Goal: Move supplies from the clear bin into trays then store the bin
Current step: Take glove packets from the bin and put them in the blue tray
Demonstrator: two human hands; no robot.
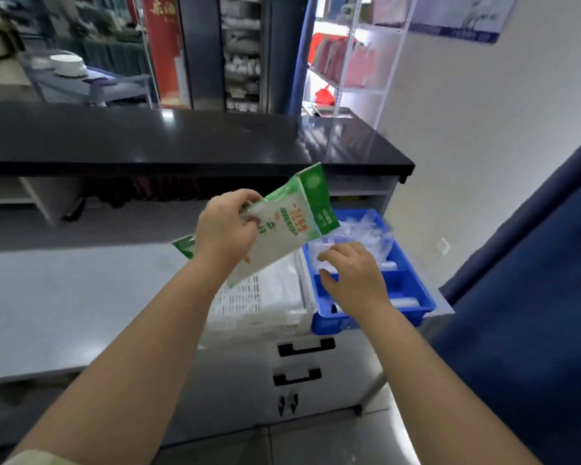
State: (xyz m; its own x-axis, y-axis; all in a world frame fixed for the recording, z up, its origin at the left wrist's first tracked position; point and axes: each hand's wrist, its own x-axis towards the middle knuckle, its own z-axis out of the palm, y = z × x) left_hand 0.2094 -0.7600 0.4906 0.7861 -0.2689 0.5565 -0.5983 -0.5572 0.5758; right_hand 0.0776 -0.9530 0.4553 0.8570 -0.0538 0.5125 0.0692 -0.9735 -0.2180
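Observation:
My left hand grips a green and white plastic packet and holds it tilted in the air above a white slotted tray. A second green-edged packet shows under my left wrist. My right hand reaches into a blue divided tray, its fingers curled over clear plastic-wrapped supplies; whether it holds one is unclear. I cannot make out the clear bin.
Both trays sit at the right end of a grey counter, above drawers with black handles. A black raised shelf runs behind. A blue curtain hangs close on the right.

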